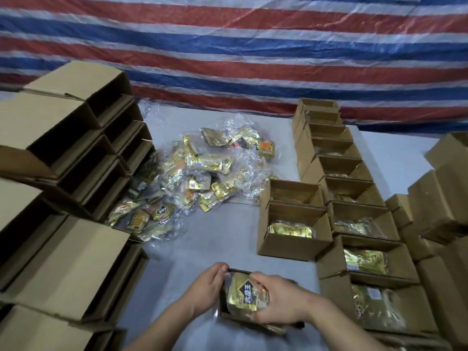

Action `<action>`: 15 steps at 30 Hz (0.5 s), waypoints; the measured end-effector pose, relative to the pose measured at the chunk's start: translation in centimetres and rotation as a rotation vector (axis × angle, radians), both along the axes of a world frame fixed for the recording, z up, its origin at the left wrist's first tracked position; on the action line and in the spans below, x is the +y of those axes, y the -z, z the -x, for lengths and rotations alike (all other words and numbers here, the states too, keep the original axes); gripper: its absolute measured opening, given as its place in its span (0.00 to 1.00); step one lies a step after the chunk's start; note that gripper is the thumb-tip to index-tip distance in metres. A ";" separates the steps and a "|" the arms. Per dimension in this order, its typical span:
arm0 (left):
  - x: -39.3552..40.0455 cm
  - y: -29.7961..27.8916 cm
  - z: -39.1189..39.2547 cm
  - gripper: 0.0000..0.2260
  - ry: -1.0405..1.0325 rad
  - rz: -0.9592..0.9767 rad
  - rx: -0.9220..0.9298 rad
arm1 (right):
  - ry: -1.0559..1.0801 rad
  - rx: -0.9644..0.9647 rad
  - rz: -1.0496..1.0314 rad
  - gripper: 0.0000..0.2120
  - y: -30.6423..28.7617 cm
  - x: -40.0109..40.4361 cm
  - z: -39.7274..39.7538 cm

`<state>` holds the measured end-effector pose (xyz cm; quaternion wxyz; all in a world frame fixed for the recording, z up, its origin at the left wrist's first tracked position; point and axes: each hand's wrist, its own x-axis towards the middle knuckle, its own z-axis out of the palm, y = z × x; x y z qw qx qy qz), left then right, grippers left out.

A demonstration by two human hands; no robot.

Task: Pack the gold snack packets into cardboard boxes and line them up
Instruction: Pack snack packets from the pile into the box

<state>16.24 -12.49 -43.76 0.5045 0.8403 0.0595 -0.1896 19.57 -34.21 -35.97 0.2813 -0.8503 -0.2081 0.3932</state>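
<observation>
A bundle of gold snack packets in clear wrap sits in the mouth of a small cardboard box low in the middle of the view. My left hand grips the box's left wall, thumb on its rim. My right hand curls over the bundle from the right. A loose heap of gold packets in clear plastic lies on the grey table. A long row of open boxes holding packets runs up the right side, with two more boxes beside it.
Empty cardboard boxes are stacked on their sides along the left. More closed boxes pile up at the far right. The grey table surface shows between the heap and my hands. A red, white and blue striped tarp hangs behind.
</observation>
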 end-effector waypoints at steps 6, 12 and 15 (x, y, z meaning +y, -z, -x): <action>-0.3 0.2 -0.5 0.12 0.018 0.006 -0.025 | -0.069 0.107 0.114 0.14 2.2 1.3 -0.6; -0.6 0.5 -0.5 0.13 -0.016 0.026 -0.037 | -0.181 -0.037 0.369 0.34 6.3 2.5 -0.6; -0.7 0.6 -0.5 0.13 -0.026 0.010 -0.043 | -0.189 -0.067 0.442 0.38 8.3 2.7 -0.1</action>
